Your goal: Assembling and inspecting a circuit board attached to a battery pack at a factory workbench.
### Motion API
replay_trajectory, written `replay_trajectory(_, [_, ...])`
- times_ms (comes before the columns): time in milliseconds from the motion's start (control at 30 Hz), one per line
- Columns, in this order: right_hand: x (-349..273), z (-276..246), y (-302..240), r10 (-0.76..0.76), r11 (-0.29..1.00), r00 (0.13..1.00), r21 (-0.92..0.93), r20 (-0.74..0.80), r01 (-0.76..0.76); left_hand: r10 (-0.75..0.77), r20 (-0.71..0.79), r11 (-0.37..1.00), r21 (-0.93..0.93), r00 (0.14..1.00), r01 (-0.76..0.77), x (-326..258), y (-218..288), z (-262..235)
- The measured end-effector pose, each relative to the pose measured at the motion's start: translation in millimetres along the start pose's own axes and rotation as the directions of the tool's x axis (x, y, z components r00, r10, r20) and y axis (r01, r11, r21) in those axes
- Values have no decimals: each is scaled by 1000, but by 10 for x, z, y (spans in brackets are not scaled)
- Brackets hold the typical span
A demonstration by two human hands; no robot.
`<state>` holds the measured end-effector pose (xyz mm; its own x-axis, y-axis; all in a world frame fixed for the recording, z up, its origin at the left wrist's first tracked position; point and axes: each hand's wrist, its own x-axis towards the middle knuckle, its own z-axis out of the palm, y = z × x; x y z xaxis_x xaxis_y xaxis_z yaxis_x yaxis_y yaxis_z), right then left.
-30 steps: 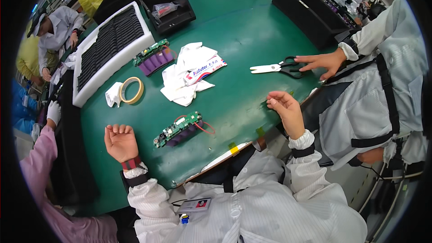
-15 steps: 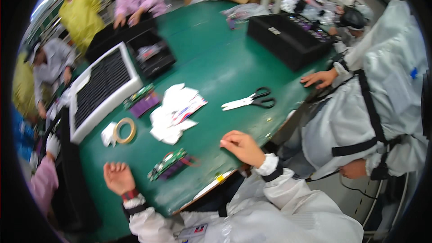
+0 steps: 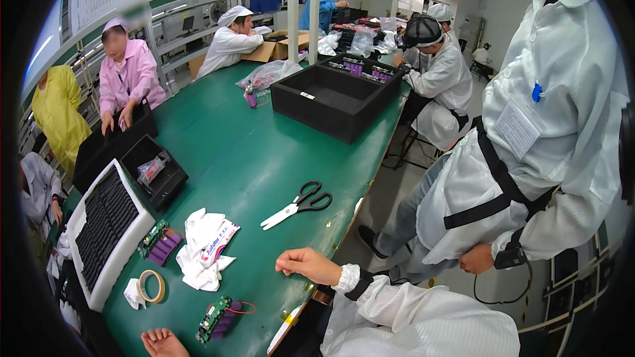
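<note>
My right hand (image 3: 307, 265) hovers over the green table's front edge, fingers loosely curled, holding nothing I can see. My left hand (image 3: 161, 342) lies palm up at the bottom edge, fingers apart and empty. Between them sits a green circuit board with purple battery cells (image 3: 219, 318), closest to the left hand. Black-handled scissors (image 3: 297, 205) lie a little beyond my right hand. A pile of white cloth with a printed packet (image 3: 206, 246) rests further left.
A tape roll (image 3: 151, 285), a second battery board (image 3: 159, 243), a white tray of black cells (image 3: 106, 233) and black bins (image 3: 334, 101) stand on the table (image 3: 251, 152). A person in white (image 3: 529, 158) stands at my right. Other workers sit around the far side.
The view has tilted up, showing the room. The neighbour's hand has left the table by the scissors. My right hand has moved left toward the table edge.
</note>
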<state>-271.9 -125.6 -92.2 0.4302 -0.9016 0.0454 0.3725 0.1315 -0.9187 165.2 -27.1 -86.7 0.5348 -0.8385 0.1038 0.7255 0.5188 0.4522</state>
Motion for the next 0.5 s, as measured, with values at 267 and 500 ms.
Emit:
replay_trajectory(267, [1, 57, -45, 37, 999, 999, -31, -13, -38, 23, -20, 1000, -3, 1000, -23, -20, -5, 80])
replay_trajectory(500, [10, 44, -72, 49, 998, 999, -26, -3, -49, 38, -122, 999, 15, 992, -36, -32, -35, 174])
